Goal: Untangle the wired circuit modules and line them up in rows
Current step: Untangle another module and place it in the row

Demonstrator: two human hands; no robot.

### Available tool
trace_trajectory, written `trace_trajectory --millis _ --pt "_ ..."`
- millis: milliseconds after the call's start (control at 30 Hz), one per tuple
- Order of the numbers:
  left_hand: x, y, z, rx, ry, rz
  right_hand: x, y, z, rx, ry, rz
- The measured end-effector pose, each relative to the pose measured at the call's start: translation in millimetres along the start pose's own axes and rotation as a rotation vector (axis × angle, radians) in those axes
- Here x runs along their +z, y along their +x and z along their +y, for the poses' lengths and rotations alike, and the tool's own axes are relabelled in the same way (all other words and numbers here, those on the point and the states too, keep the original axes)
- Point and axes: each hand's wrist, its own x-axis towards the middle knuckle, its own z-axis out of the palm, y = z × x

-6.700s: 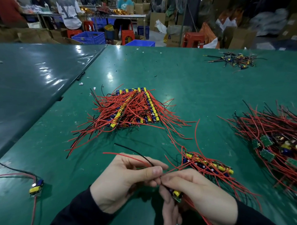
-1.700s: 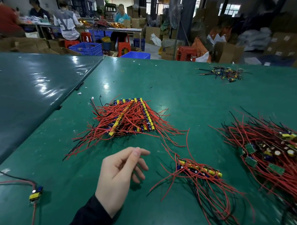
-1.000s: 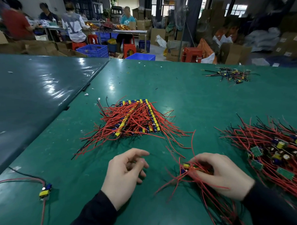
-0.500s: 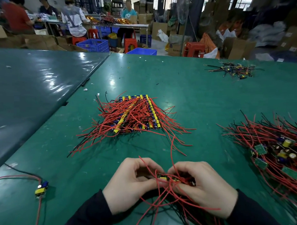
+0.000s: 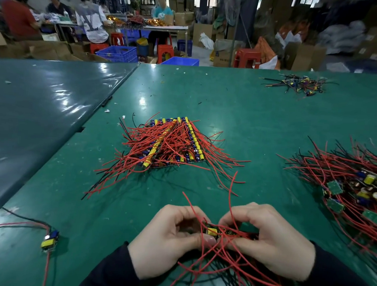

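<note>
left hand (image 5: 169,238): fingers curled, pinching bundle (image 5: 220,233) | right hand (image 5: 272,237): fingers curled round it | bundle: near tabletop (image 5: 238,106) front edge | rows (image 5: 172,142) beyond, pile (image 5: 352,187) right, bare green between

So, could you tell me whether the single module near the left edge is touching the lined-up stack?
No, the single module lies alone, with bare green table between it and the stack.

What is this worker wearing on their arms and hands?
Both hands are bare: no gloves, rings or watch show. The left hand and right hand come out of long dark sleeves, black or very dark navy, plain, with no markings visible. The left sleeve and right sleeve reach down to the wrists.
</note>
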Motion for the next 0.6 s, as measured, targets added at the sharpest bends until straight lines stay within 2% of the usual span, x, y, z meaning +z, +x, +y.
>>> trace_trajectory --millis 233,400,500,600 --pt "-4 -2 6 0.007 -0.074 -0.123 -3 -2 2 -0.005 0.209 -0.048" --pt "-6 -5 7 -0.007 -0.212 -0.189 -10 -5 0 0.059 0.589 -0.153" --pt "-8 -2 4 -0.042 -0.214 -0.056 -12 -4 1 0.09 0.488 -0.148" --pt "-12 2 0 -0.056 -0.205 0.085 -13 -4 11 0.185 0.285 -0.004"
